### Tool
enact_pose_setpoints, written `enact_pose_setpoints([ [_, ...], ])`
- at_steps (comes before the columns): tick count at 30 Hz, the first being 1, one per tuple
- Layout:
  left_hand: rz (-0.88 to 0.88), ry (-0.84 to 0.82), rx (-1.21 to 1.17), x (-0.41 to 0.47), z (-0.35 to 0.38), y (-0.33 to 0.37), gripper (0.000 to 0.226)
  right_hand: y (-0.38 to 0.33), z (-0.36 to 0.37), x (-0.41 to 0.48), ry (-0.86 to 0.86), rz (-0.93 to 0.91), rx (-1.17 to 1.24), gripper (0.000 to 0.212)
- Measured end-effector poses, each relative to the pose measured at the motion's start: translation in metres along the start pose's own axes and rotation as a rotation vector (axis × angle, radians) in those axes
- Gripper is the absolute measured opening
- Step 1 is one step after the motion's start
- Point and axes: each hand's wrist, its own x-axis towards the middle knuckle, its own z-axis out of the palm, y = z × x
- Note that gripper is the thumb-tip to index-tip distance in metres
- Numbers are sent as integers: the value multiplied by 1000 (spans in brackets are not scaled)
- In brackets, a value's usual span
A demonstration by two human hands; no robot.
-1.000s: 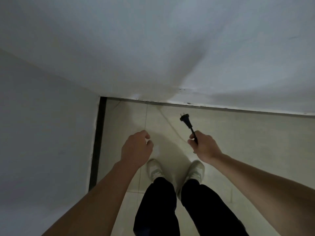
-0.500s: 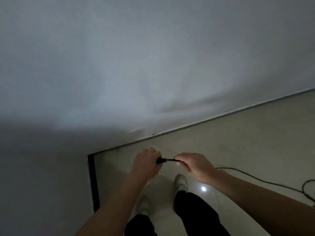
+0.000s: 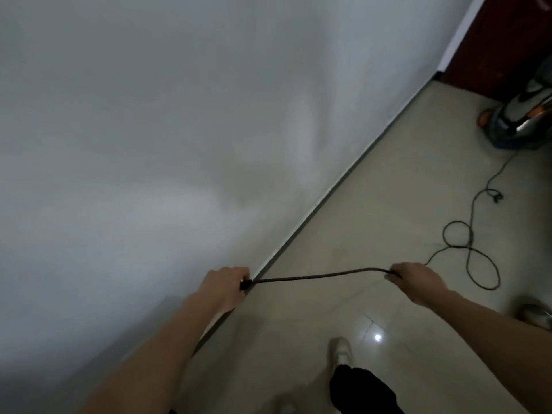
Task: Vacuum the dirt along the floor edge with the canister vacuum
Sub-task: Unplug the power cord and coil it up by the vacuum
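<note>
So the vacuuming itself hasn't started, this looks like the plug-it-in stage. The left hand [image 3: 227,283] has its grip clamped on the black plug [image 3: 245,284], fingers curled round it. The right hand [image 3: 418,279] has its grip closed round the cord [image 3: 322,276] further along. The stretch between the two grips runs nearly straight with a slight sag, long axis going side to side across the body. My guess is it's held taut like that to pull slack and keep the plug end under control.

The plug end points out past the left grip toward the wall [image 3: 149,144], just above the floor edge [image 3: 343,177]. I can't see an outlet anywhere, so where it's headed is anyone's guess.

Beyond the right grip the cord drops to the floor [image 3: 373,204] and lies in a couple of loose loops. From there it trails off to the canister vacuum [image 3: 516,121], which sits well away from both grips in the far corner by a dark red door. It's blurry, so I can't tell which way its hose faces. Those loops might snag once it gets dragged.
</note>
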Motion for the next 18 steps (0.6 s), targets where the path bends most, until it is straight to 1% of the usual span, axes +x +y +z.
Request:
enact_pose_setpoints([
  [1, 23, -22, -34, 1, -3, 12, 24, 4, -7, -11, 27, 21, 64, 26],
  [2, 43, -51, -133, 3, -5, 26, 22, 5, -13, -21, 64, 36, 125, 25],
  [5, 79, -140, -597, 11, -12, 77, 7, 3, -30, -45, 189, 39, 261, 22],
  [7, 80, -118, -868, 14, -22, 111, 25, 4, -37, -56, 241, 28, 291, 23],
  [9, 52, -65, -1098, 17, -34, 137, 37, 10, -38, -66, 245, 36, 266, 23],
  [12, 10, 0, -1374, 27, -56, 172, 40, 38, -30, -80, 230, 125, 221, 24],
  [15, -46, 36, -1657, 43, -77, 202, 39, 85, -15, -92, 220, 256, 242, 26],
  [18, -113, 138, -1812, 62, -97, 220, 40, 137, -2, -103, 153, 349, 264, 23],
])
